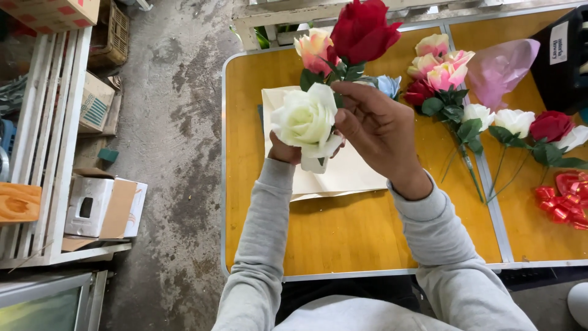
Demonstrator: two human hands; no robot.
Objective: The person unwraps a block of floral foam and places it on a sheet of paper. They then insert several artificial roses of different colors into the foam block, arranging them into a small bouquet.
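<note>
My left hand (284, 151) grips the stems of a small bunch of artificial roses held above the table: a white rose (304, 119) in front, a peach-pink rose (313, 49) behind it and a red rose (362, 29) on top. Much of that hand is hidden behind the white bloom. My right hand (376, 127) pinches the bunch just below the red rose's leaves. Beneath the bunch lies a cream sheet of wrapping paper (349, 173) on the orange table (343, 233).
More artificial roses lie to the right: pink ones (442, 68), white ones (513, 120) and a dark red one (549, 125). Pink wrapping paper (499, 67) and red ribbon (565, 199) sit at the right edge. White shelving (46, 153) and cardboard boxes (104, 207) stand left, across a concrete floor.
</note>
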